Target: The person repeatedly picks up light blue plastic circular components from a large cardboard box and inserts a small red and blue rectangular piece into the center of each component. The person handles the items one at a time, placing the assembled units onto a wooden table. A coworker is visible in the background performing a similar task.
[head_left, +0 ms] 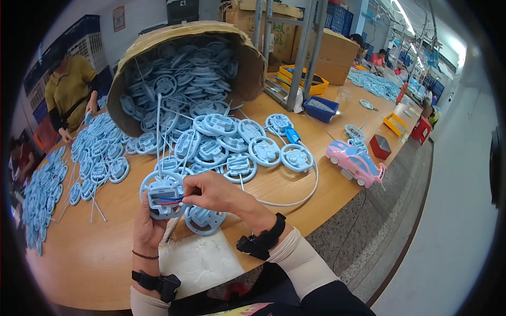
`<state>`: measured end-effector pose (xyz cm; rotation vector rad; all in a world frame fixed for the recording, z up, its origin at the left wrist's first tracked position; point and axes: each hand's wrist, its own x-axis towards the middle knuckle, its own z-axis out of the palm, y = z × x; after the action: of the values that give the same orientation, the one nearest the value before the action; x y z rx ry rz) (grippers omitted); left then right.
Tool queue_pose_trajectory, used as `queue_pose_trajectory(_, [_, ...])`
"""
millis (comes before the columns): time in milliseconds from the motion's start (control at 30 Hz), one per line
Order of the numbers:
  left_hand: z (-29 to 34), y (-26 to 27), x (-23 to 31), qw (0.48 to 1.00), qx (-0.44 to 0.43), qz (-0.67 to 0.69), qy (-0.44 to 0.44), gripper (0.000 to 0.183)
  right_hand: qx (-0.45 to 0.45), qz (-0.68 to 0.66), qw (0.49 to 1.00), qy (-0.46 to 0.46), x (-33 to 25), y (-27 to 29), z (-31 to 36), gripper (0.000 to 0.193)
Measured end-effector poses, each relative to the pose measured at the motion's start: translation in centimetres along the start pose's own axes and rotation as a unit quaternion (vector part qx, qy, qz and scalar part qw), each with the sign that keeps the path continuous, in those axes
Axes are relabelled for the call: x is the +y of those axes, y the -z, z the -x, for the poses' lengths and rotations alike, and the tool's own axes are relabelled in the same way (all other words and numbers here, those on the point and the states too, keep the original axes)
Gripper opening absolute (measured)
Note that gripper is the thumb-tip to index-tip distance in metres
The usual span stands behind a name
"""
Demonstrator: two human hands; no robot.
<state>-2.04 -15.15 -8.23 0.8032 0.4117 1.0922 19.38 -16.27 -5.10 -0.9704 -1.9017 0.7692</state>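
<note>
My left hand (146,230) grips a light-blue plastic toy steering wheel (159,187) from below, its recessed back turned up. Across the recess run thin blue and red wires (169,200). My right hand (216,193) is closed, thumb and fingers pinching the wires at the wheel's right side; the fingertips are partly hidden. Just below, another light-blue wheel (204,220) lies beside a worn white pad (203,260). Beyond my hands is a loose heap of such wheels (211,150), several with long pale stems.
A big cardboard drum (124,68) lies tipped over, full of wheels. To the right are a white cable (292,204) with a blue plug, a pink toy car (356,163), a blue bin (319,109) and a dark red box (380,146). A co-worker (71,89) handles wheels at the left.
</note>
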Motion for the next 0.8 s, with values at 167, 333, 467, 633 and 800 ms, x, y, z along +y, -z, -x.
queue_pose_trajectory(167, [0.1,0.4,0.0,1.000,0.023,-0.013,-0.008,0.042,-0.003,0.012,1.000,-0.016,-0.6,-0.2,0.1,0.013])
queue_pose_trajectory(333, [-2.0,5.3,2.9,0.989,0.050,-0.088,-0.110,0.042,0.093,-0.012,0.995,0.023,0.8,-0.4,-0.1,0.013])
queue_pose_trajectory(467, [-8.5,10.6,12.6,0.972,0.147,0.039,-0.177,0.055,0.156,-0.096,0.983,0.004,0.1,1.0,-0.4,0.013])
queue_pose_trajectory(633, [-10.8,7.9,9.9,0.911,0.161,-0.376,0.051,0.071,0.203,-0.084,0.976,-0.006,0.1,1.8,-0.4,0.013])
queue_pose_trajectory(800, [-7.7,2.4,1.7,0.680,0.057,-0.730,0.036,0.060,0.164,-0.072,0.984,-0.024,1.2,1.4,-0.5,0.014])
